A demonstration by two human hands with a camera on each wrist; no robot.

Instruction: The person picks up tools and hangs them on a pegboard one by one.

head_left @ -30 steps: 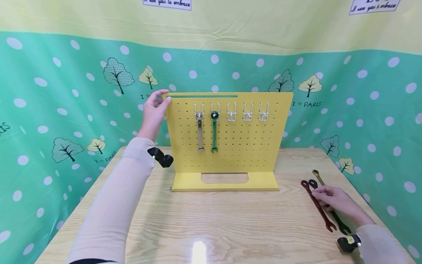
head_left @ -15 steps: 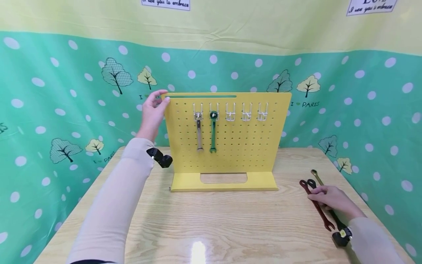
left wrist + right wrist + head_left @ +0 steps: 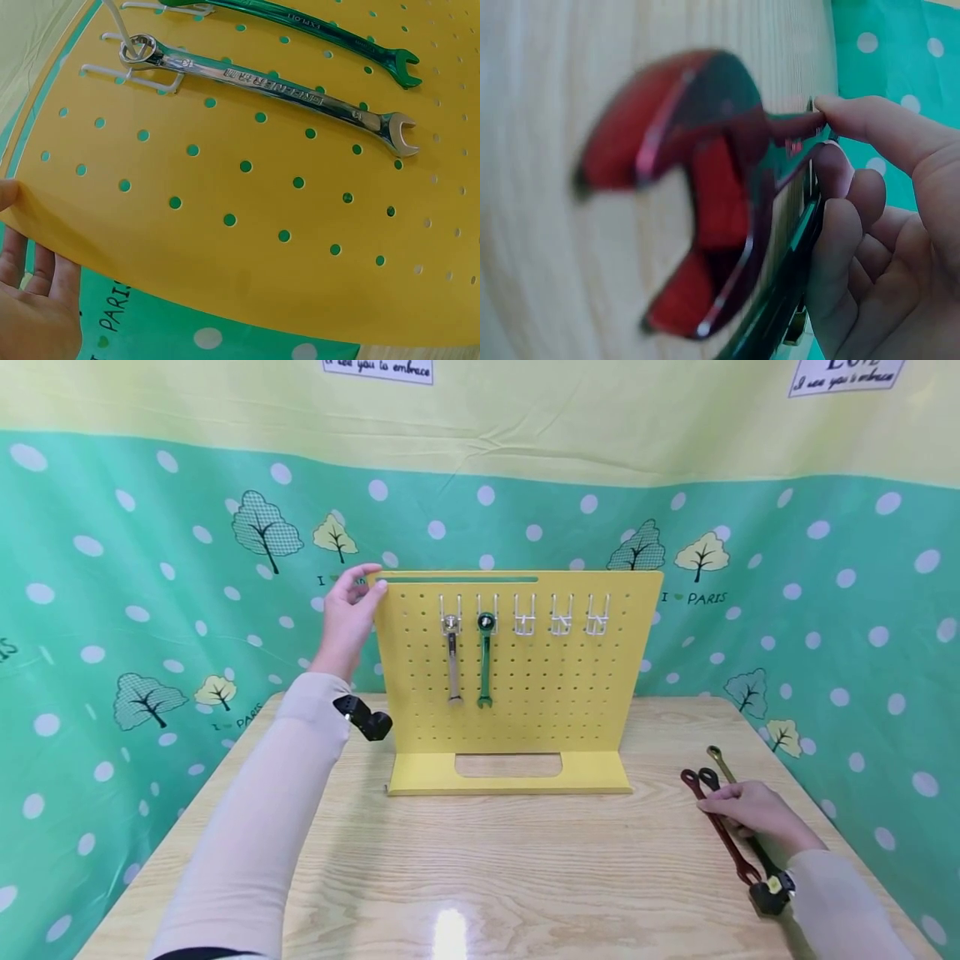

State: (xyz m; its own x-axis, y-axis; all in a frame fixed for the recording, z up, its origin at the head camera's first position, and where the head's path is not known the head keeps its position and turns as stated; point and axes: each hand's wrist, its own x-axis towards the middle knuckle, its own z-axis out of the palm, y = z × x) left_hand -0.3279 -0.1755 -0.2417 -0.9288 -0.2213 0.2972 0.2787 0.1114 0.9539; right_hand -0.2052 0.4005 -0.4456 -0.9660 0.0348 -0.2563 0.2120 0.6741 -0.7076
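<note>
At the upper left corner of the yellow pegboard (image 3: 555, 710), my left hand (image 3: 348, 622) pinches the edge, thumb in front and fingers behind. A silver combination wrench (image 3: 270, 90) and a green one (image 3: 322, 30) hang from white wire hooks on the board. On the table's right side, my right hand (image 3: 761, 814) pinches a dark red combination wrench (image 3: 723, 837) between thumb and forefinger. Its open end (image 3: 720, 217) looms close in the right wrist view. Beside it lies a black wrench (image 3: 765, 858), partly under the hand. A gold wrench (image 3: 722, 764) is mostly hidden by the fingers.
Several white wire hooks (image 3: 561, 618) line the board's upper part, and those on the right bear no wrench. The board's yellow base (image 3: 510, 787) stands on a light wooden table (image 3: 487, 860). A green dotted curtain (image 3: 817, 610) surrounds the table.
My right hand has shifted slightly left onto the red wrench, and its thumb and forefinger now pinch it. The red wrench's open end has moved slightly left. The left hand keeps its hold.
</note>
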